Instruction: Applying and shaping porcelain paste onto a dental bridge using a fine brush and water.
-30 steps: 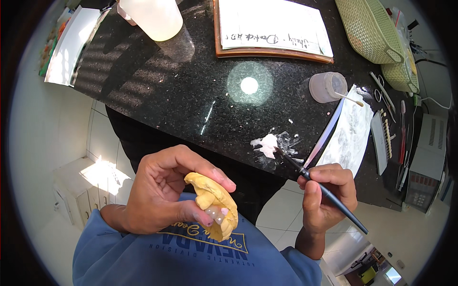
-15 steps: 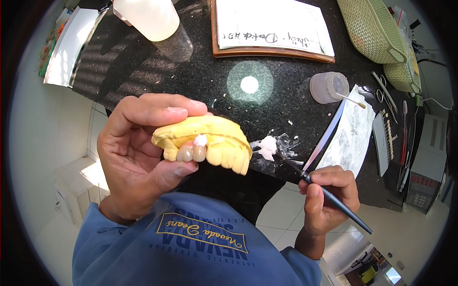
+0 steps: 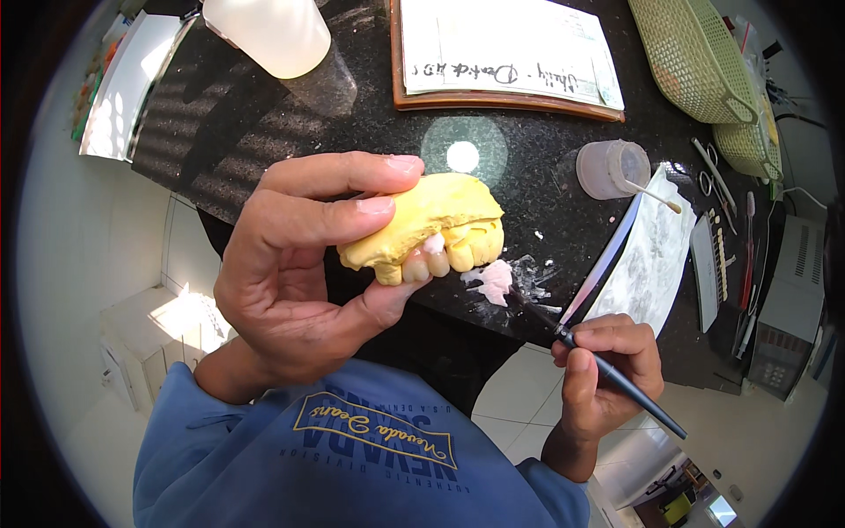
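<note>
My left hand (image 3: 295,242) grips a yellow plaster dental model (image 3: 431,216) between fingers and thumb, raised over the counter's near edge. Two tooth-coloured crowns (image 3: 424,266) with pink gum sit in its row of yellow teeth. A dab of whitish-pink paste (image 3: 434,243) lies above them. In my right hand (image 3: 612,365) is a thin brush with a dark handle (image 3: 629,389), pinched like a pen. Its dark tip points toward a pile of pale pink paste (image 3: 493,282) on the black counter, though tip contact is hard to make out.
Right of the paste stand a small clear cup (image 3: 607,169), a cotton swab (image 3: 656,197) and a white powdery sheet (image 3: 647,255). Beyond lie scissors (image 3: 707,180), a tooth shade strip (image 3: 720,255) and a grey box device (image 3: 786,299). A paper-topped brown board (image 3: 510,104), jug (image 3: 277,40) and green basket (image 3: 691,62) stand farther back.
My left hand has moved right and slightly up with the dental model and has turned it, bringing it closer to the pink paste. My right hand and the brush have barely moved.
</note>
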`<action>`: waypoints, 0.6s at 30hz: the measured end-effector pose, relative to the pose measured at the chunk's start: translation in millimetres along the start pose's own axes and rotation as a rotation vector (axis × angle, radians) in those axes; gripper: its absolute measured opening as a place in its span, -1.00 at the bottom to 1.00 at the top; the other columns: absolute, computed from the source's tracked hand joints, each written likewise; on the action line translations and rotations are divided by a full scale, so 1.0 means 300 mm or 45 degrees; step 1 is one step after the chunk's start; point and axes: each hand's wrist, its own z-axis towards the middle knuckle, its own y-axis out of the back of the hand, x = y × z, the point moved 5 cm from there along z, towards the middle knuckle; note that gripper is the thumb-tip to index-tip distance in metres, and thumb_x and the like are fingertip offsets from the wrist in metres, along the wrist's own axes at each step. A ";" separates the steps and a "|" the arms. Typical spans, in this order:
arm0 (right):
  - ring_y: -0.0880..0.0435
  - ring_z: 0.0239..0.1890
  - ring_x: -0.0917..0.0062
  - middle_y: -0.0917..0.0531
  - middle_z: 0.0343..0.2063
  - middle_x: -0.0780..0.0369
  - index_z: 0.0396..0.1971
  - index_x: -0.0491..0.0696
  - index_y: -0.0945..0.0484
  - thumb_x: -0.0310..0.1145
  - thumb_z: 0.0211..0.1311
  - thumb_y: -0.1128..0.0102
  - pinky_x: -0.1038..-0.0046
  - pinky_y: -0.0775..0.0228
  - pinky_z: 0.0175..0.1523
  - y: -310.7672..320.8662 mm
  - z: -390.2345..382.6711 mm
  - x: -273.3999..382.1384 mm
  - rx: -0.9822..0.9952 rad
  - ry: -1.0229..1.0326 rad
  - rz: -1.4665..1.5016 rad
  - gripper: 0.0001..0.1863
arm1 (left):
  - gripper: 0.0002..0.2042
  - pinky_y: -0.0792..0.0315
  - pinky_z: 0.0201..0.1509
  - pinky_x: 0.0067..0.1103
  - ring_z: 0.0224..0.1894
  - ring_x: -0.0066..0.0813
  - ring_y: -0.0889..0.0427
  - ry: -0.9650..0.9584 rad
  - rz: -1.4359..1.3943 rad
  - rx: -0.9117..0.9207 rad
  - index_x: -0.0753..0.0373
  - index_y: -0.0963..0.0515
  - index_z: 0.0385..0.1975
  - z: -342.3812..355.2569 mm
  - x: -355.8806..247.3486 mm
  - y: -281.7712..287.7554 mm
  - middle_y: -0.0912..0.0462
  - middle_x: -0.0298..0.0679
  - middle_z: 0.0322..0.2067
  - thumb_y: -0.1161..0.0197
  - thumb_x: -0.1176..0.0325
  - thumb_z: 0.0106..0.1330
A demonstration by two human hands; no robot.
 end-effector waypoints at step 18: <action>-0.63 -0.63 0.55 -0.61 -0.65 0.12 -0.49 -0.22 -0.50 -0.52 -0.03 -0.26 0.65 -0.42 -0.49 -0.009 -0.010 0.001 -0.009 0.024 -0.033 -0.87 | -0.66 -0.54 0.05 -0.42 0.02 -0.16 -0.54 -0.006 0.027 0.029 0.30 -0.35 -0.12 0.004 -0.006 -0.003 -0.45 0.00 -0.08 -0.25 0.65 0.12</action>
